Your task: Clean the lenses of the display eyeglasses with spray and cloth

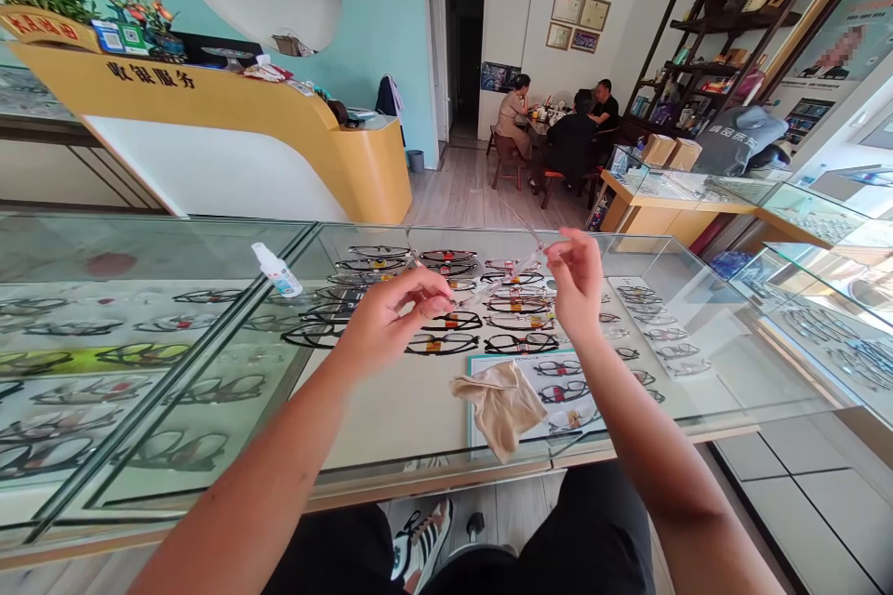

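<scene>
Above the glass counter I hold a pair of clear-framed eyeglasses (513,277) between both hands. My left hand (408,302) pinches one side of the frame. On the other side, my right hand (578,279) has its fingers closed on the frame near the temple. The thin frame is hard to make out against the glasses displayed behind it. A beige cleaning cloth (506,400) lies on the counter near its front edge, below my hands. To the left stands a small white spray bottle (277,270), tilted in this view.
Rows of eyeglasses (520,342) fill the glass display case (377,409). More glasses lie in the left case. Beyond are a yellow reception desk (279,125), people seated at a table, a dark shelf (732,23) and further display cases at right.
</scene>
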### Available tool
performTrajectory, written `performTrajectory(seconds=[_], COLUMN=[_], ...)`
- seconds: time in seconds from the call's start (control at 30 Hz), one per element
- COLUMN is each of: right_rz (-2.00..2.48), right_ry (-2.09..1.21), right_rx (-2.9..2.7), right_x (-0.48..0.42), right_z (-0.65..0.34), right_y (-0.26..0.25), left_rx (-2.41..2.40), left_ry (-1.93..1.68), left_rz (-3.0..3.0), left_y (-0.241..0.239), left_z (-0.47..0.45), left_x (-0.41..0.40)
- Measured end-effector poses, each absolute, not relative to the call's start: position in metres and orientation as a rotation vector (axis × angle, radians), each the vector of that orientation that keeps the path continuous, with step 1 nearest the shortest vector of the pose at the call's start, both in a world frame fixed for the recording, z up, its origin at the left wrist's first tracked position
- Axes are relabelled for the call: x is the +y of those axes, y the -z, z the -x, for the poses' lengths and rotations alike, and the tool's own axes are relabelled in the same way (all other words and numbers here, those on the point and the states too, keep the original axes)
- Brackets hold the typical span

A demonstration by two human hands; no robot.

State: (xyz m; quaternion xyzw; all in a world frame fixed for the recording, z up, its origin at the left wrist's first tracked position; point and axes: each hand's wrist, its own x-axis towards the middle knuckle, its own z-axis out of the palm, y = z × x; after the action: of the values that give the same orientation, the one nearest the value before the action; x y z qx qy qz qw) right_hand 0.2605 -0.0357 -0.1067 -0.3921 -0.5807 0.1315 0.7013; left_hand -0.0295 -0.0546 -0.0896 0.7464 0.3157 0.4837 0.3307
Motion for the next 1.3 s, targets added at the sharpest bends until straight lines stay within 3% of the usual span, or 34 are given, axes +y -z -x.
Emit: performTrajectory(seconds=[0.13,0.37,0.6,0.73,0.87,1.07,1.3], right_rz=[0.860,0.814,0.887,0.843,0.739,0.591,0.687], right_ry=[-0.001,0.087,0.115,0.121,0.289,0.486,0.332], right_rx=[-1.619,-1.734,-1.489,-1.546,-1.490,-1.236,-1.217], right_x=[-0.037,-0.051,-0.051,-0.053,-0.054,-0.058,-0.059], right_z=[-0.270,-0.260,-0.243,-0.228,-0.219,-0.208,-0.209], right_y=[0.100,0.103,0.107,0.085,0.040,-0.018,-0.018], left_rx=[0.717,0.644,1.142,1.161,1.091,0.948,0.945], left_ry=[-1.186,-1.252,-1.643,-1.850,-2.117,-2.484,-2.539], left_rz=[-1.691,-1.466,-1.924,-1.873,-1.817,-1.915,-1.934], left_y=[0.090,0.098,0.112,0.114,0.082,-0.004,-0.023], left_z=[0.042,0.044,0.038,0.037,0.031,0.013,0.004], left_x=[-0.045,-0.030,-0.026,-0.024,-0.024,-0.038,-0.053])
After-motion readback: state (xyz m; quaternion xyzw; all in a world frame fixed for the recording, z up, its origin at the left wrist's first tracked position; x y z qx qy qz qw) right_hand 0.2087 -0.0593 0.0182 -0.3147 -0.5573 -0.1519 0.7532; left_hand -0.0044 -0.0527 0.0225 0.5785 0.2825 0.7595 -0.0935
